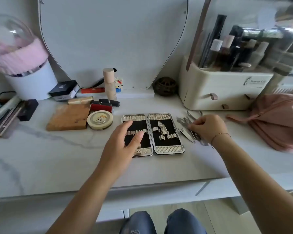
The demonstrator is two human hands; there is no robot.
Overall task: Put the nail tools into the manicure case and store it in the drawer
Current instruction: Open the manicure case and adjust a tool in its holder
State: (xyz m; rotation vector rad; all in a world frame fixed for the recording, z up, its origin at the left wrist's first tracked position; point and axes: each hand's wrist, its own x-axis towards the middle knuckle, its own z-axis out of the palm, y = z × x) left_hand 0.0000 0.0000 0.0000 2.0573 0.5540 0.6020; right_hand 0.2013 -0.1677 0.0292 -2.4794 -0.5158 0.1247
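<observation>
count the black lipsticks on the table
2 black lipsticks: one just behind the red tube, the other behind that one. More may be hidden in the clutter.

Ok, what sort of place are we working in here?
Most likely a home dressing table: a mirror stands at the back of the marble-look top, lipsticks lie in front, and a cosmetics organizer full of bottles sits on the right. The open manicure case and loose nail tools fit that.

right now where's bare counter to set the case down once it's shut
Widest bare counter: front-left, bordered by the wooden block, left forearm and front edge. A smaller patch lies in front of the manicure case, between both forearms. Crowded: lipsticks behind the block, and nail tools between case and pink pouch.
</observation>
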